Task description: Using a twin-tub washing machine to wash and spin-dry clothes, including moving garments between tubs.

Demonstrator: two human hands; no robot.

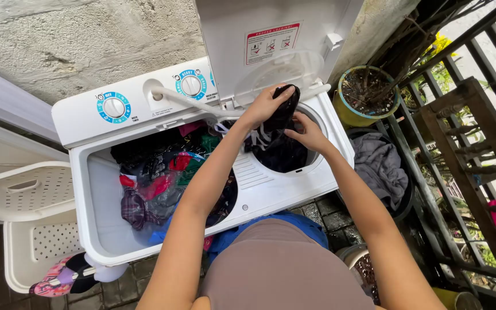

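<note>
We are gripping a dark garment over the spin tub at one o'clock: our left hand is clenching its top, our right hand is pinching its side, apparently keeping it bunched over the opening.

1. One twin-tub washing machine, centre of the frame
2. Three control dials, upper left on its panel
3. Two hands over the right tub
4. One white laundry basket, lower left
5. One plant pot, upper right
</note>
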